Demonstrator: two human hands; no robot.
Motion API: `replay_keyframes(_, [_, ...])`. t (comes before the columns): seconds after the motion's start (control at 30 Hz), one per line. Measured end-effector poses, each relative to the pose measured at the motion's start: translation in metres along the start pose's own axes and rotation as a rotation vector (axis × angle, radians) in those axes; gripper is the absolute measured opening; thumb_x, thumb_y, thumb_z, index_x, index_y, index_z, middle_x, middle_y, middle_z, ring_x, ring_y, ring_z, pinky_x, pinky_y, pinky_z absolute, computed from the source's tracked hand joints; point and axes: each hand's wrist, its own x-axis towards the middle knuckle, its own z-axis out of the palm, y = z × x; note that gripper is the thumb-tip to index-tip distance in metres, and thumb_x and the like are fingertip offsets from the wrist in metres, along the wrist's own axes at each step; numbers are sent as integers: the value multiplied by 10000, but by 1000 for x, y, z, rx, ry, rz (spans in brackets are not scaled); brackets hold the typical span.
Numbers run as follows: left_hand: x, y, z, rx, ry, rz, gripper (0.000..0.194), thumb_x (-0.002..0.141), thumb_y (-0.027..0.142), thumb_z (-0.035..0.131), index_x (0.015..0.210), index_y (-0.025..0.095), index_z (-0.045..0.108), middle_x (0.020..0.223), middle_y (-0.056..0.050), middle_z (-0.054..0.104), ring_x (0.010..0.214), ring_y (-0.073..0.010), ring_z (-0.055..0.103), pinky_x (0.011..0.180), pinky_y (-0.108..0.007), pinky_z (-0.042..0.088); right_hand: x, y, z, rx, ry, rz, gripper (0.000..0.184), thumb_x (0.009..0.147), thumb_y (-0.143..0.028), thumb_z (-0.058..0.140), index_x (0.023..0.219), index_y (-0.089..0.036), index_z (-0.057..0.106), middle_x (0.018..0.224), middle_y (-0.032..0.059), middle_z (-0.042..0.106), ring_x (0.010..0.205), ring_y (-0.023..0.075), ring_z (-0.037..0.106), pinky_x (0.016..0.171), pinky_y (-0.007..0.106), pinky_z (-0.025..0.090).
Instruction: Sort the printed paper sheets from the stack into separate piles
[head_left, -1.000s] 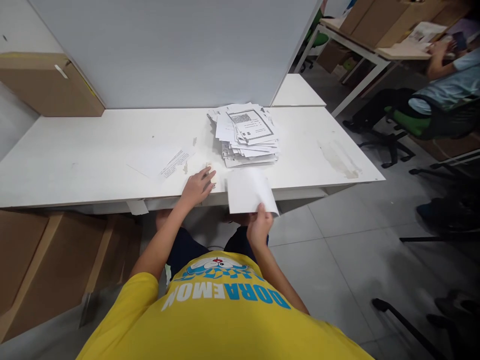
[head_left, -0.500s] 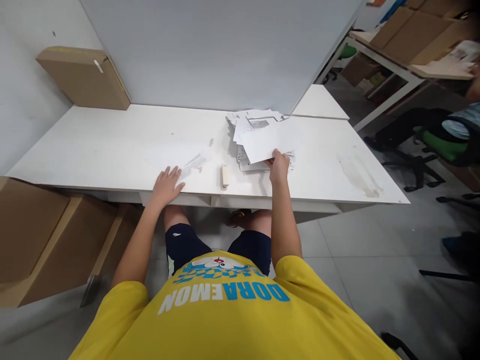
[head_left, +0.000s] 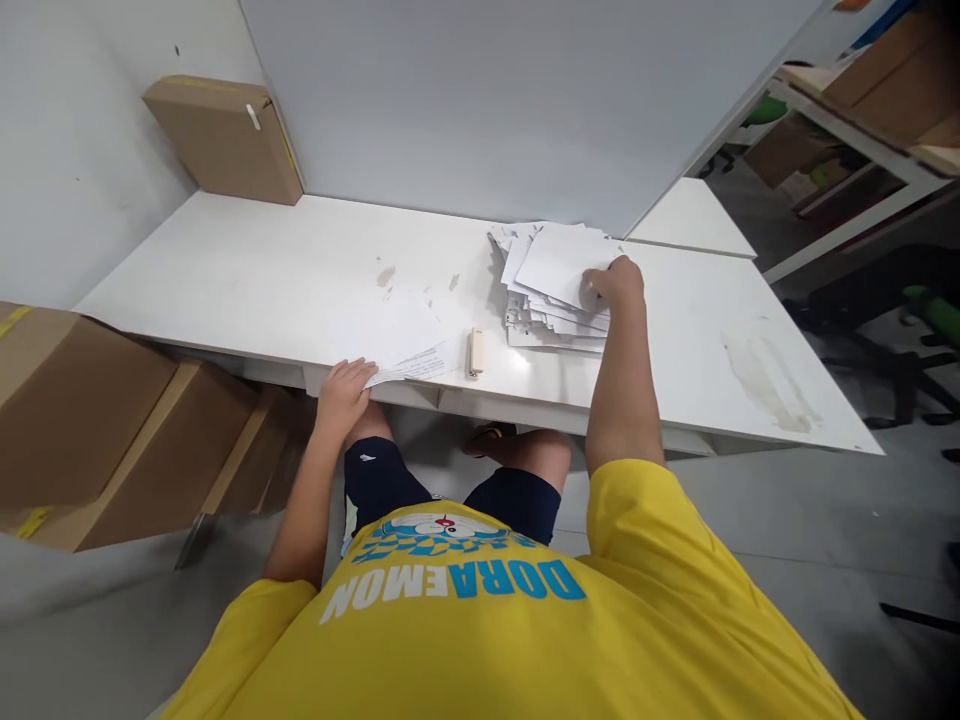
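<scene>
My left hand [head_left: 345, 395] is at the front edge of the table, its fingers closed over the left end of some printed paper sheets [head_left: 411, 365]. On the right, a messy pile of papers [head_left: 551, 320] lies against the upright panel. My right hand [head_left: 619, 283] is over this pile, thumb and fingers pinching the right side of a blank white sheet [head_left: 559, 262] on top. Between the two sets of paper, a small cream stapler [head_left: 476, 353] rests near the table edge, touched by neither hand.
The white table [head_left: 262, 270] has stains on its right side. A cardboard box [head_left: 225, 140] stands at the back left corner by the grey panel [head_left: 487, 100]. Large cardboard boxes [head_left: 90, 400] are low on the left. An office chair [head_left: 885, 340] stands on the right.
My right hand has moved back and right over the pile, and the white sheet now lies on top of it. My left hand has closed on the printed sheets, which have shifted toward the edge.
</scene>
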Motion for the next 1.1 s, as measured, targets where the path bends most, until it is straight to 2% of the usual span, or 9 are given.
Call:
replay_keyframes(0.1, [-12, 3, -7, -39, 188, -117, 375, 840, 125, 442, 1092, 175, 715, 1136, -95, 731, 1095, -246, 671, 991, -402, 492, -14, 7, -8, -72, 10, 23, 430, 771, -206, 669, 1161, -54, 570, 1220, 214, 548, 1055, 235, 579, 953, 396, 399])
replay_keyframes(0.2, [-26, 9, -20, -102, 397, -295, 292, 864, 190, 479, 1012, 171, 730, 1021, -91, 750, 971, -220, 697, 901, -343, 522, -41, 20, -22, 50, 125, 3, 299, 827, -211, 594, 1107, -107, 584, 1164, 159, 575, 1018, 215, 579, 945, 381, 418])
replay_keyframes(0.37, [-36, 30, -52, -368, 823, -623, 209, 835, 317, 649, 923, 137, 708, 834, -46, 716, 825, -179, 669, 833, -321, 542, -135, 19, -26, 495, 250, -54, 172, 883, -322, 491, 909, -188, 595, 929, 46, 611, 823, 160, 574, 818, 335, 465])
replay_keyframes(0.43, [-30, 41, -62, -638, 914, -638, 234, 805, 331, 708, 943, 142, 695, 853, -40, 713, 885, -175, 667, 885, -330, 544, -193, 4, -18, 814, -28, -31, 234, 843, -423, 574, 875, -194, 608, 885, 40, 629, 721, 143, 565, 746, 316, 478])
replay_keyframes(0.5, [-21, 52, -66, -902, 933, -627, 289, 762, 332, 760, 971, 147, 686, 890, -46, 719, 947, -174, 665, 921, -326, 543, -253, -14, -7, 1124, -494, -45, 370, 820, -542, 612, 986, -213, 643, 972, 64, 664, 794, 162, 610, 766, 322, 499])
replay_keyframes(0.57, [-11, 61, -63, -1060, 877, -656, 356, 705, 341, 805, 975, 140, 689, 919, -62, 724, 962, -178, 668, 912, -309, 548, -304, -30, 2, 1304, -874, -33, 597, 729, -655, 673, 1155, -240, 627, 1147, 99, 671, 968, 226, 646, 846, 373, 520])
replay_keyframes(0.63, [-6, 65, -54, -1117, 759, -724, 411, 667, 368, 822, 982, 135, 699, 953, -74, 729, 941, -187, 678, 873, -298, 557, -339, -42, 9, 1405, -1022, 56, 706, 664, -685, 720, 1212, -254, 614, 1221, 96, 667, 1099, 268, 632, 924, 408, 512])
replay_keyframes(0.83, [-7, 66, -25, -808, 277, -748, 430, 738, 448, 735, 1036, 139, 712, 919, -67, 731, 853, -223, 685, 764, -300, 552, -357, -45, 8, 1456, -825, 424, 731, 593, -651, 787, 1177, -240, 631, 1147, 83, 723, 1187, 327, 613, 974, 450, 521])
replay_keyframes(1.1, [3, 78, -16, -845, -240, -514, 613, 795, 550, 655, 1279, 178, 596, 1214, -118, 670, 1072, -302, 642, 893, -396, 538, -349, -25, 1, 1400, -714, 484, 663, 612, -487, 817, 1184, -210, 630, 1123, 84, 738, 1107, 337, 661, 944, 475, 556])
